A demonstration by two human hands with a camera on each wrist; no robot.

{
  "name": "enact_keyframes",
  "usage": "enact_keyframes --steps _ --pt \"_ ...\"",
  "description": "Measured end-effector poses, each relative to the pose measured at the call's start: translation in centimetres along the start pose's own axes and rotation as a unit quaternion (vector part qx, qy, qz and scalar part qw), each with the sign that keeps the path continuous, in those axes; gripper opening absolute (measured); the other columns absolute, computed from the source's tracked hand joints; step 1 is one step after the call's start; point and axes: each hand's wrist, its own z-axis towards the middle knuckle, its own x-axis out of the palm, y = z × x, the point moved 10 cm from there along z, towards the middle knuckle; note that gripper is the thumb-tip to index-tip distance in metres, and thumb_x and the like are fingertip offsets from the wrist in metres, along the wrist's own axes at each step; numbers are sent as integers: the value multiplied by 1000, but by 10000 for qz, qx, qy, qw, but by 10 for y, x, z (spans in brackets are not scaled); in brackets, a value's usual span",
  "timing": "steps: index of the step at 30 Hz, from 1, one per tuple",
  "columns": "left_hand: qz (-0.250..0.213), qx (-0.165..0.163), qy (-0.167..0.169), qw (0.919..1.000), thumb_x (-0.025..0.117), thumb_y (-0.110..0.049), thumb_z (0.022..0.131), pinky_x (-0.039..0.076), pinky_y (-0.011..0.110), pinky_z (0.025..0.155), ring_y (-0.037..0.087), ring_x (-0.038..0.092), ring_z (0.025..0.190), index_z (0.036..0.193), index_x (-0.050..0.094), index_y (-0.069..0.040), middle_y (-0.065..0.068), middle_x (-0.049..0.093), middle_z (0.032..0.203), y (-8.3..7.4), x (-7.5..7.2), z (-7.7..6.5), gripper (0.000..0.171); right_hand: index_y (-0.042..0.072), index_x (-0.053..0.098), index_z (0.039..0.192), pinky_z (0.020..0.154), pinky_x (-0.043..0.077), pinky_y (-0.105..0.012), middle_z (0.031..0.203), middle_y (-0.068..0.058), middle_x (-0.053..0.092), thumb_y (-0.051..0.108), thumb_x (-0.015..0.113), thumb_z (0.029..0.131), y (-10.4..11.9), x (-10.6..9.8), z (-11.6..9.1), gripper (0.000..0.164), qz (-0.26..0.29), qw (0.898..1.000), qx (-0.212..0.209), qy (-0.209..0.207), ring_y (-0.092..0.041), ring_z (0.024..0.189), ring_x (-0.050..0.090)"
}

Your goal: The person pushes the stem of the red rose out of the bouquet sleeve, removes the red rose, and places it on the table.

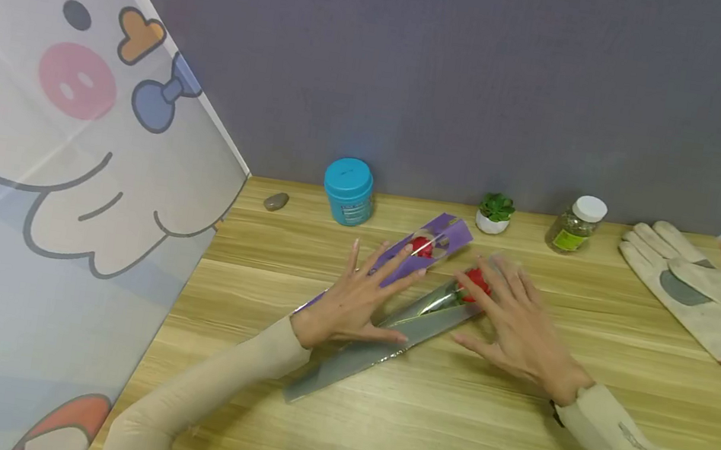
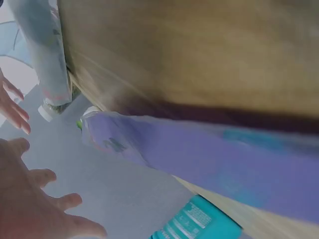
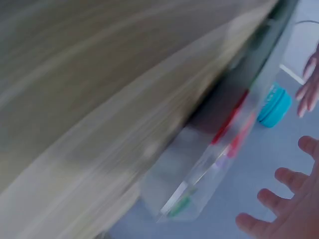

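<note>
Two wrapped red roses lie slantwise on the wooden table. The rose in purple wrapping (image 1: 459,233) is farther left, partly covered by my left hand (image 1: 350,302), whose fingers are spread above it. Nearer me lies the rose in grey clear-fronted wrapping (image 1: 348,365); my right hand (image 1: 519,324) is spread over its flower end. Both hands hold nothing. In the left wrist view the purple sleeve (image 2: 189,154) runs beside the spread fingers. The right wrist view shows the other rose's clear wrapping (image 3: 199,174) apart from the fingers.
Along the back stand a blue tub (image 1: 348,192), a small potted succulent (image 1: 494,213) and a white-capped jar (image 1: 576,225). A grey stone (image 1: 276,202) lies at the left. Work gloves (image 1: 704,292) rest at the right, and a grey wall (image 1: 457,77) rises behind.
</note>
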Motion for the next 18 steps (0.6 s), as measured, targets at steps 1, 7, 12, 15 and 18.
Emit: enact_keyframes --steps 1,7,12,15,18 --pt "-126 -37 21 9999 54 -90 81 8 83 120 47 13 161 168 3 -34 9 -5 178 2 0 -1 116 29 32 164 128 22 -64 176 -7 18 74 60 90 1 0 3 91 207 9998 40 26 -41 160 22" --pt "-957 -323 -6 9949 60 -75 92 18 76 124 47 22 159 168 2 -34 13 8 177 14 -4 -10 105 30 28 165 119 33 -69 175 -4 24 43 68 99 12 -1 23 79 1845 9820 353 170 -41 157 30" --pt "-1676 -788 -76 9827 68 -57 97 30 62 126 45 32 156 169 11 -29 18 24 173 30 -8 -19 96 23 34 163 117 41 -62 167 -9 40 31 56 108 18 3 41 60 3407 9358 880 221 -36 149 45" --pt "-2134 -1150 -85 9701 71 -50 97 40 57 122 42 40 152 168 17 -27 19 35 168 42 -10 -27 92 11 40 159 112 50 -54 157 -19 51 27 54 110 19 12 50 53 4308 8922 1311 340 -38 137 58" --pt "-2662 -1434 -76 9532 74 -44 96 44 55 119 39 44 150 166 25 -21 17 41 165 54 -8 -33 89 2 37 157 111 53 -43 153 -28 52 25 55 109 23 30 58 56 5323 8211 1937 707 -41 134 60"
